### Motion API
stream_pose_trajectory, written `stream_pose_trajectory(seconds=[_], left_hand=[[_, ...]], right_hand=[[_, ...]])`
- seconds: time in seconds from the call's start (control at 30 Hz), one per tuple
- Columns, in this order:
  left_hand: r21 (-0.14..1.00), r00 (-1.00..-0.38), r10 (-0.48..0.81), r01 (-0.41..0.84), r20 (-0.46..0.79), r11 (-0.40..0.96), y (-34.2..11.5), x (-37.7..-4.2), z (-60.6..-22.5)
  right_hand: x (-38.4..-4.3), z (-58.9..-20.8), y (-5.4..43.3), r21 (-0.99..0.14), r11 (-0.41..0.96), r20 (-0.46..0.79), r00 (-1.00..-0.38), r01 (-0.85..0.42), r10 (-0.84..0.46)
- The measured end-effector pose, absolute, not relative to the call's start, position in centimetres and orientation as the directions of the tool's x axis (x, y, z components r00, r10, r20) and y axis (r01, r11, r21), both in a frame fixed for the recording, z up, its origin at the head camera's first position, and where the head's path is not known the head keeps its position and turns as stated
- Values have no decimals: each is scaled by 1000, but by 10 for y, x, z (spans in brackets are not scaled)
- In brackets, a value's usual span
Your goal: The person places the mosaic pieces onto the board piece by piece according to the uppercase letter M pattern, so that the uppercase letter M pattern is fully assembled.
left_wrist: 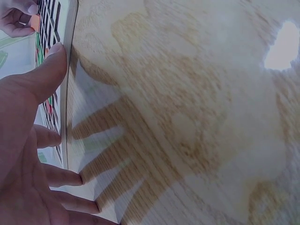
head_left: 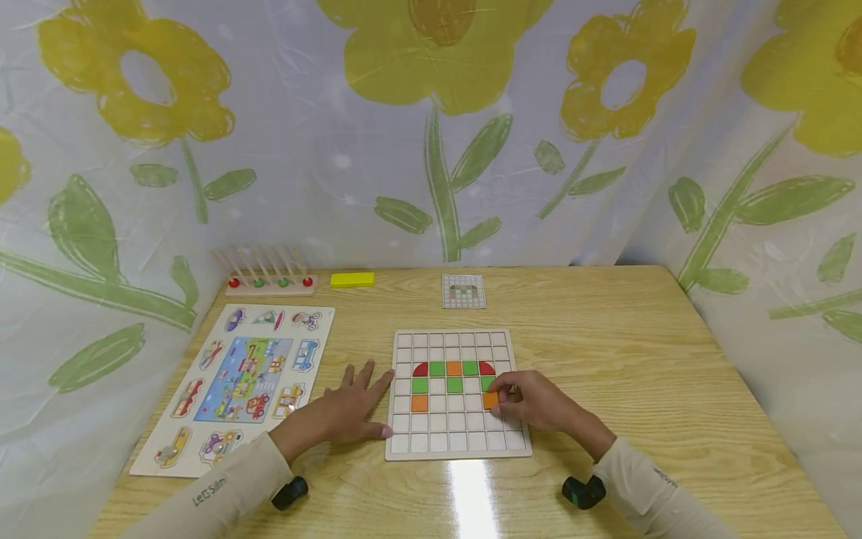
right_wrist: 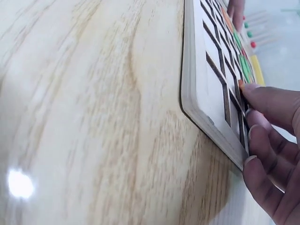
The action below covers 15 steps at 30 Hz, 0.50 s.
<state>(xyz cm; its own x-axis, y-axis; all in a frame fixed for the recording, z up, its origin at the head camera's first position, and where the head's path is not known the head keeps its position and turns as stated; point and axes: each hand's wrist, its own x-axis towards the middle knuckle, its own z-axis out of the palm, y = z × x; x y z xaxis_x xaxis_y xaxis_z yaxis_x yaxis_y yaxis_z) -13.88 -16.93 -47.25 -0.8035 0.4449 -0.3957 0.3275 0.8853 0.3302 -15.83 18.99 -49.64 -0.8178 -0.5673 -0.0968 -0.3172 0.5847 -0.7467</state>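
A wooden grid board [head_left: 457, 442] lies on the table with red, green and orange tiles set in an arch shape in its cells. My right hand [head_left: 537, 401] pinches an orange square tile [head_left: 490, 400] between thumb and fingers, low over a cell on the board's right side. In the right wrist view, its other fingertips [right_wrist: 253, 161] are at the board's edge. My left hand [head_left: 352, 409] lies spread at the left edge, its thumb [left_wrist: 54, 58] on the rim in the left wrist view. Another orange tile [head_left: 420, 403] sits in a left cell.
Behind the board lies a small pattern card [head_left: 464, 291] printed with a similar arch. To its left are a yellow block [head_left: 352, 280] and a peg stand [head_left: 271, 289] with red and green beads. A vehicle picture puzzle [head_left: 313, 318] lies left of my left hand.
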Motion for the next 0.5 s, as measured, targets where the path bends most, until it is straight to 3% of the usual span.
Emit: stream_pose_trajectory(seconds=[0.5], left_hand=[[332,-804,443,325,-396,886,-169,-138,-473]], right_hand=[[-156,-495,188,-673,649,-84,-836,-354,-543]])
